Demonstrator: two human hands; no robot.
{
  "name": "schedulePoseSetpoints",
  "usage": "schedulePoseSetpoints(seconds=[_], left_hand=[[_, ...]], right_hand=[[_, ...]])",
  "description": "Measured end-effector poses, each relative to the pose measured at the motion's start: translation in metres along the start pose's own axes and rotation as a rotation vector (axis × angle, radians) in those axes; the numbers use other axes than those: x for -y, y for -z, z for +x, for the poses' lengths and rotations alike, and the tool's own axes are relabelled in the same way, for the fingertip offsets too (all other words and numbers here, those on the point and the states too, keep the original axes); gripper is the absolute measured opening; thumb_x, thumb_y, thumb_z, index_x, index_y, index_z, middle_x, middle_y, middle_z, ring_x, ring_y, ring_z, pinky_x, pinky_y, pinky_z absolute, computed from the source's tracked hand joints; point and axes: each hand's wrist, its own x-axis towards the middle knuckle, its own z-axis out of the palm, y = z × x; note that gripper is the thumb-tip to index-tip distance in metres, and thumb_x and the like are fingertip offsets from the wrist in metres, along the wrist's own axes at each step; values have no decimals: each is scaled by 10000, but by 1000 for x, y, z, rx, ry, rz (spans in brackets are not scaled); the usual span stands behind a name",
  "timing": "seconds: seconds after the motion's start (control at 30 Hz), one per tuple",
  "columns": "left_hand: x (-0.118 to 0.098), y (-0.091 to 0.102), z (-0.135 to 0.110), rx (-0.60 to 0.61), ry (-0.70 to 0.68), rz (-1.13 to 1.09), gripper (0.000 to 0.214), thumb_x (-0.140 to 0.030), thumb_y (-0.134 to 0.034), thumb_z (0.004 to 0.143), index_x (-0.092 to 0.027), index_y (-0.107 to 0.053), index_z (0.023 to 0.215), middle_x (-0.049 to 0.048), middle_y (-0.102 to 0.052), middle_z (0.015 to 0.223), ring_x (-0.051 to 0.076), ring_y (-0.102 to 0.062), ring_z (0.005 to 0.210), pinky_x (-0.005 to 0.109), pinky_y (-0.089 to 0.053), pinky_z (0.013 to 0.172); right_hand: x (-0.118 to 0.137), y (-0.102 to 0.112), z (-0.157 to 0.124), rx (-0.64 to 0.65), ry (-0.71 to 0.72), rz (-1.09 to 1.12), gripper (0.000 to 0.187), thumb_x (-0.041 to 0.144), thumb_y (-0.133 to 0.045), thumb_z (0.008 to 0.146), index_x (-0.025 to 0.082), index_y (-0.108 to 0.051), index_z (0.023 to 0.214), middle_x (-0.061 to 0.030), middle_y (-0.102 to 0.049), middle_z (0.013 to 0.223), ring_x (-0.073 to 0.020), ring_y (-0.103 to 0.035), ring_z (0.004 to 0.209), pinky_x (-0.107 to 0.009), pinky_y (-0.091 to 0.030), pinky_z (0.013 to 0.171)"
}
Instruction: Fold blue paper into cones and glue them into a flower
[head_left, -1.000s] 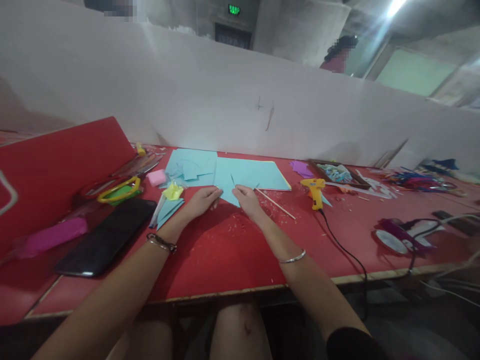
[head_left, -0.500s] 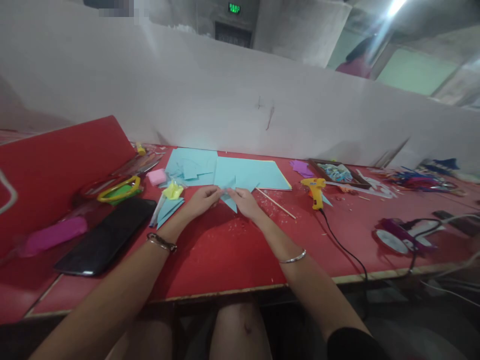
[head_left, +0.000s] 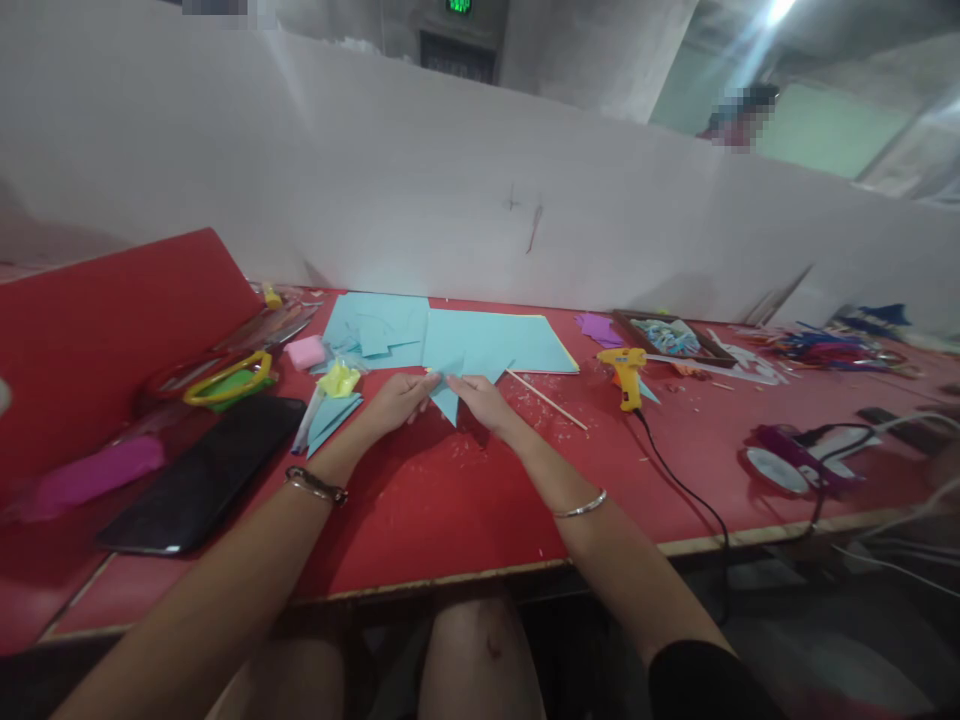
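A light blue paper piece with a downward point sits between my hands, just above the red table. My left hand pinches its left edge and my right hand pinches its right edge. Both hands wear a bracelet at the wrist. Behind them lie larger light blue sheets flat on the table. A thin wooden stick rests just right of my right hand.
A yellow glue gun with a black cord lies to the right, beyond it a tray of scraps. Left are folded blue pieces, yellow paper, a pink block, a black phone and yellow-handled scissors. A white partition stands behind.
The blue paper piece has been drawn off the sheet and folded narrower between my fingers. My hands came closer together and slightly nearer to me.
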Motion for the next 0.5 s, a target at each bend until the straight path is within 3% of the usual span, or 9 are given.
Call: schedulePoseSetpoints(seconds=[0.13, 0.27, 0.33, 0.43, 0.5], left_hand=[[-3, 0, 0, -34, -32, -17, 472, -549, -404, 752, -174, -434, 468, -46, -391, 306, 62, -345, 315, 193, -265, 379], [-5, -1, 0, -43, -56, -36, 358, -519, -558, 652, -168, -496, 623, -63, -454, 389, 65, -373, 362, 186, -267, 377], [-3, -2, 1, -37, -60, -15, 350, -509, -546, 668, -169, -485, 614, -58, -462, 402, 66, -378, 372, 187, -269, 379], [2, -3, 3, -35, -82, 0, 363, -499, -455, 741, -171, -466, 584, -51, -458, 411, 66, -379, 379, 190, -275, 391], [3, -3, 3, -25, -91, -16, 364, -492, -433, 754, -175, -453, 575, -58, -433, 399, 66, -369, 376, 191, -271, 393]], right_hand=[[-1, -1, 1, -26, 66, -28, 453, 592, -401, 730, 173, -477, 575, 30, -468, 531, -102, -435, 561, -228, -346, 573], [-1, -2, 0, -116, 91, -122, 433, 558, -383, 749, 179, -414, 543, 51, -354, 498, -85, -350, 536, -217, -291, 528], [-2, -2, 1, -142, 72, -141, 424, 543, -375, 754, 183, -382, 530, 55, -317, 492, -81, -325, 524, -218, -275, 512], [-5, -2, 3, -167, 96, -107, 376, 502, -396, 754, 179, -419, 564, 51, -377, 524, -88, -378, 550, -217, -311, 535], [-4, -2, 3, -185, 145, -32, 277, 443, -451, 737, 173, -498, 696, 42, -470, 606, -93, -439, 594, -213, -351, 569]])
